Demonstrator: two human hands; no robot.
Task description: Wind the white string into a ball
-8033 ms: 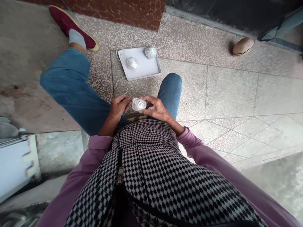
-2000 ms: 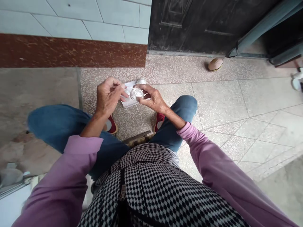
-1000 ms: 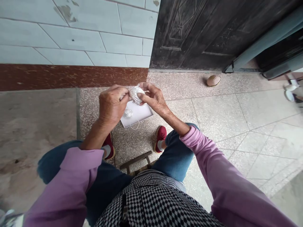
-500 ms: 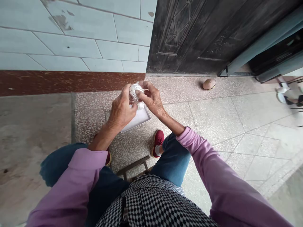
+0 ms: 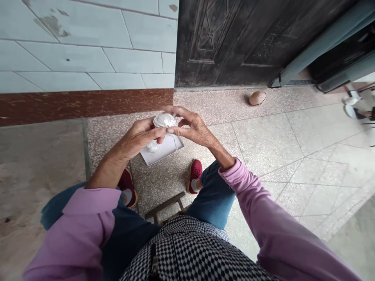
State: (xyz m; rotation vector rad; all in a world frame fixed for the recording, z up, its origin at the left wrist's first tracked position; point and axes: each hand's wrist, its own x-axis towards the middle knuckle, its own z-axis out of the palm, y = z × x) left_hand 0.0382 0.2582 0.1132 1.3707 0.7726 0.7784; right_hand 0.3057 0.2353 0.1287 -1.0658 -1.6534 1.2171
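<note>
Between my two hands is a ball of white string (image 5: 164, 120), held above a shallow white box (image 5: 166, 150) on the floor. My left hand (image 5: 143, 134) supports the ball from the left, its thumb lying along the near side. From the right, my right hand (image 5: 193, 124) pinches at the ball with its thumb and bent fingers; its raised fingertips are a little blurred. A strand hangs from the ball toward the box. Inside the box, at its left, lies a second white bundle (image 5: 152, 146), partly below my left hand.
My red shoes (image 5: 195, 173) stand either side of the box's near edge. A low stool frame (image 5: 165, 205) shows under me. Ahead are a tiled wall (image 5: 88, 58) and a dark door (image 5: 216, 47). A round pinkish object (image 5: 257, 98) lies by the door.
My hands have turned the ball, and my left hand has shifted so its thumb stretches along the ball's near side. The bundle in the box shows more plainly. The view has shifted slightly.
</note>
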